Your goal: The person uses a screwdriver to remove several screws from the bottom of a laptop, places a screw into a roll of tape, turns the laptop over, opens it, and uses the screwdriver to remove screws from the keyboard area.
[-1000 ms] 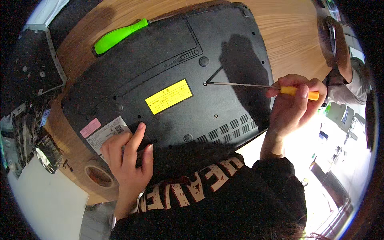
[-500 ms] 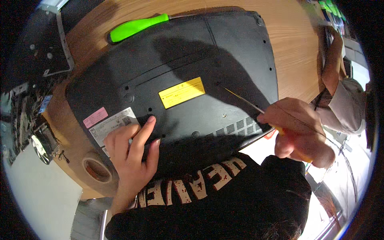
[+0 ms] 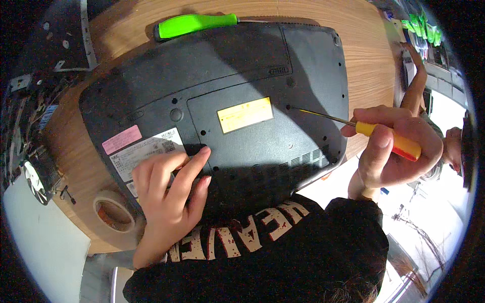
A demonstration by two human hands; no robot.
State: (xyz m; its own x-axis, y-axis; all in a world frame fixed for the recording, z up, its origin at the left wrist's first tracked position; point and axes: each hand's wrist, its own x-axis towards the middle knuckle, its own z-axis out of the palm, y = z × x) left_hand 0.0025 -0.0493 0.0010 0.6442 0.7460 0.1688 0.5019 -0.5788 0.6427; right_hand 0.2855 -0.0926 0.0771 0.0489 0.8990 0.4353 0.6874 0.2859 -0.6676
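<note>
A black laptop (image 3: 242, 146) lies underside up, with yellow, white and pink labels and several screw holes. My right hand (image 3: 399, 146) holds a screwdriver (image 3: 389, 141) with a yellow and red handle. Its thin shaft points left, and the tip is at a screw hole right of the yellow label (image 3: 245, 115); whether it sits inside the hole I cannot tell. My left hand (image 3: 172, 187) rests on the laptop's near left part with its fingers loosely apart, holding nothing and covering part of the white label (image 3: 146, 154).
A green-handled screwdriver (image 3: 197, 25) lies along the laptop's far edge. On the wooden table (image 3: 371, 50) a roll of tape (image 3: 113, 212) is at the near left. Dismantled computer parts (image 3: 38, 106) fill the left side. Another person's arm (image 3: 415, 81) shows at the right.
My right hand has turned over to show its palm side, and the screwdriver lies flatter with its tip at the hole. The whole view has shifted slightly. My left hand stays on the laptop.
</note>
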